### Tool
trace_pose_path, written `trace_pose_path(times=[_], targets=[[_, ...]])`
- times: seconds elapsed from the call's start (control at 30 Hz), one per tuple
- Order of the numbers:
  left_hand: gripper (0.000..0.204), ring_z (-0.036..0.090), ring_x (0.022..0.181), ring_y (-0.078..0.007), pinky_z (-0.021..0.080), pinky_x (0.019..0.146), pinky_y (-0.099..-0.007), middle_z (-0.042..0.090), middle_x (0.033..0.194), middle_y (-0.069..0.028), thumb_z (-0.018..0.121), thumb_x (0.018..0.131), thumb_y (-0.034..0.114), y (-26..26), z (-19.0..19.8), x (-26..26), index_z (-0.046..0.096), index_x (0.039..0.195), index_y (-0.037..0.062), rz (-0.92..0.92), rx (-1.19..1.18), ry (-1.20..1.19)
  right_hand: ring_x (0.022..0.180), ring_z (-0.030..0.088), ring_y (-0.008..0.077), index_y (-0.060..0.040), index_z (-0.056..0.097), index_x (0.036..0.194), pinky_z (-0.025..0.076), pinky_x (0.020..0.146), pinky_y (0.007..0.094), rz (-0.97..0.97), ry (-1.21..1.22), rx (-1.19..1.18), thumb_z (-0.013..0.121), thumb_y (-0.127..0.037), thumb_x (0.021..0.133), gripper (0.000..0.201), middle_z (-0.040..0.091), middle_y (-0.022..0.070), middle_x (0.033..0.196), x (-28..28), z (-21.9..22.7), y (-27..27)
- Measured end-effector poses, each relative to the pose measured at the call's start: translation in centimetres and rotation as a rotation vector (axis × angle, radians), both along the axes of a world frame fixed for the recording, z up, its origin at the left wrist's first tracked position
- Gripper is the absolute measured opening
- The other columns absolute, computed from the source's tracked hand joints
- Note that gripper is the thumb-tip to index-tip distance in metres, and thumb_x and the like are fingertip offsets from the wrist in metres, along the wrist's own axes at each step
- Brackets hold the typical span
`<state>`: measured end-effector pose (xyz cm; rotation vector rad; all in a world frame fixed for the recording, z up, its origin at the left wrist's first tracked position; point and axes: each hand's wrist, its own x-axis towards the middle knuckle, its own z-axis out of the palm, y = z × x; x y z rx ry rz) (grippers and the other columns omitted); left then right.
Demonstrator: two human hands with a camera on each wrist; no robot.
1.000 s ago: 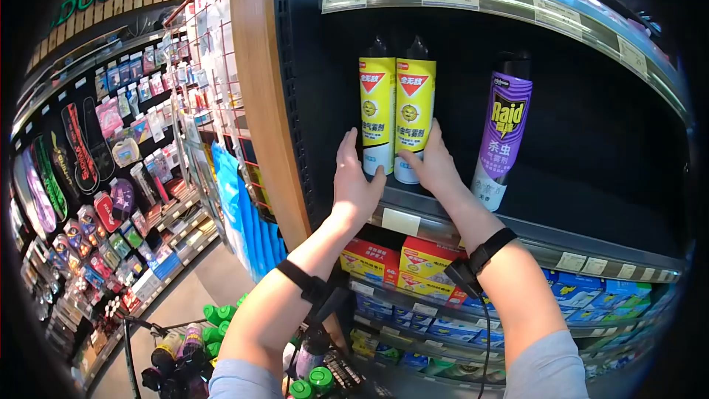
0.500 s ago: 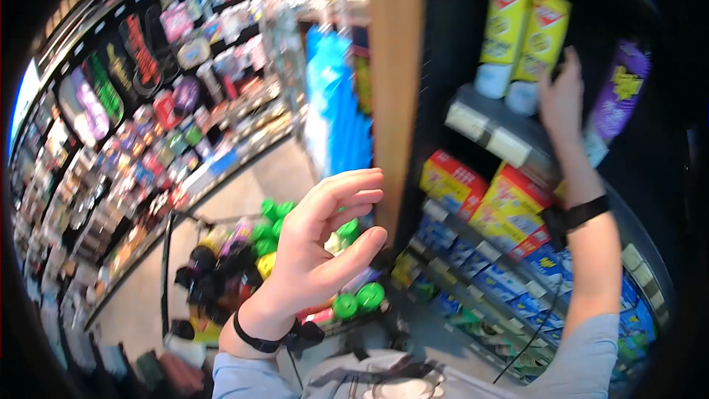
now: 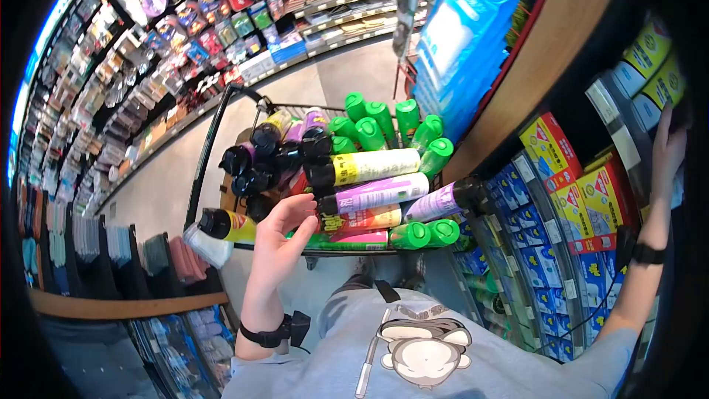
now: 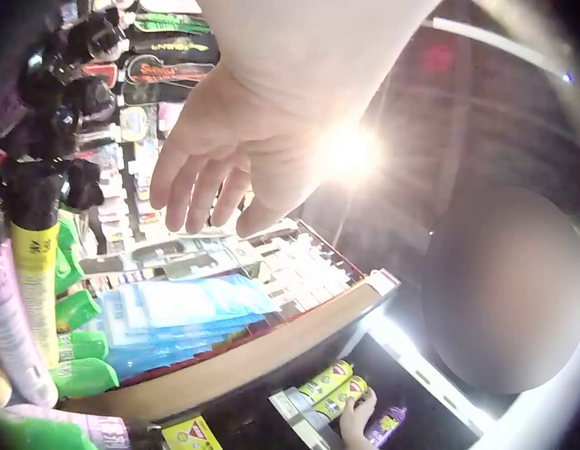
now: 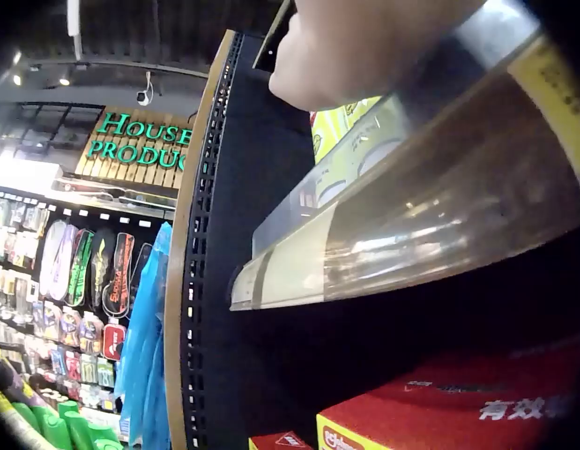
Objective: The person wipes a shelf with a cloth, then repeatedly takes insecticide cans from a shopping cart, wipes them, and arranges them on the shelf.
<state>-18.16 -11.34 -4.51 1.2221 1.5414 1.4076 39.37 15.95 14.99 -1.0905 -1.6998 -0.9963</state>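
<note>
Smooth, glossy printed cans (image 3: 377, 168), shiny green plastic caps (image 3: 370, 134), glossy blue plastic packaging (image 3: 465, 37), smooth wooden post (image 3: 543, 66), matt cloth shirt (image 3: 336, 347), clear glossy plastic shelf edging (image 5: 402, 225).

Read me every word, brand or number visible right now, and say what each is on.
"HOUSE… PRODUC…": wooden sign, rest hidden.
"有效": red box, rest unreadable.
Too small or blurred: lettering on the yellow cans, purple can, cart cans, blue boxes and hanging goods.

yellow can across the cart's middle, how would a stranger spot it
In the head view, find the cart. Across its middle, beside a cluster of green caps, lies the yellow can; its yellow label sets it apart from the lilac can alongside.
</note>
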Motion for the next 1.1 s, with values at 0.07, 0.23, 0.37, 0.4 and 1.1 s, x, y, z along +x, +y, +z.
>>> trace_pose_path(times=[0.07, 0.23, 0.37, 0.4, 1.1], targets=[[0.033, 0.064, 0.101, -0.0154, 0.051, 0.090, -0.0306, 0.067, 0.110, -0.0111, 0.064, 0.089, 0.004, -0.8, -2.0, -0.8, 0.058, 0.121, -0.0011, 0.037, -0.090, 0.071, 0.130, 0.045, 0.0280, -0.0050, 0.045, 0.139, 0.036, 0.109, 0.0419, 0.170, -0.088, 0.000, 0.056, -0.028, 0.097, 0.048, 0.047, 0.0170, 0.138, -6.7, -0.6, -1.7], [0.041, 0.066, 0.098, -0.0254, 0.051, 0.086, -0.0353, 0.067, 0.108, -0.0154, 0.072, 0.083, 0.014, -0.9, -6.3, -1.8, 0.059, 0.120, 0.0001, 0.053, -0.163, 0.408, 0.120, 0.052, 0.0323, -0.0035, 0.056, 0.124, 0.040, 0.103, 0.0413, 0.586, -0.229, -0.517, 0.065, -0.003, 0.079, 0.047, 0.056, 0.0165, 0.125, -24.0, -7.6, -7.1], [0.045, 0.064, 0.099, -0.0276, 0.050, 0.086, -0.0366, 0.065, 0.110, -0.0166, 0.074, 0.081, 0.016, -1.2, -7.2, -2.0, 0.059, 0.121, 0.0009, 0.026, -0.153, 0.428, 0.121, 0.049, 0.0387, -0.0039, 0.044, 0.137, 0.041, 0.103, 0.0446, 0.428, -0.247, -0.992, 0.072, -0.025, 0.079, 0.068, 0.046, 0.0209, 0.135, -27.3, -14.7, -8.4], [0.045, 0.064, 0.099, -0.0276, 0.050, 0.086, -0.0366, 0.065, 0.110, -0.0166, 0.074, 0.081, 0.016, -1.3, -7.1, -2.1, 0.059, 0.121, 0.0009, 0.015, -0.149, 0.424, 0.122, 0.048, 0.0393, -0.0036, 0.039, 0.140, 0.041, 0.104, 0.0445, 0.392, -0.169, -1.110, 0.074, -0.029, 0.077, 0.077, 0.046, 0.0218, 0.136, -26.9, -16.8, -8.3], [0.090, 0.052, 0.108, -0.0391, 0.045, 0.094, -0.0446, 0.056, 0.119, -0.0214, 0.091, 0.054, 0.016, 4.9, -13.5, -1.8, 0.045, 0.128, -0.0063, 0.174, -0.284, 0.761, 0.124, 0.047, 0.0384, -0.0026, 0.049, 0.129, 0.038, 0.104, 0.0473, 0.696, -0.296, -1.177, 0.073, -0.019, 0.077, 0.060, 0.048, 0.0216, 0.133, -32.9, -25.7, -11.6]])
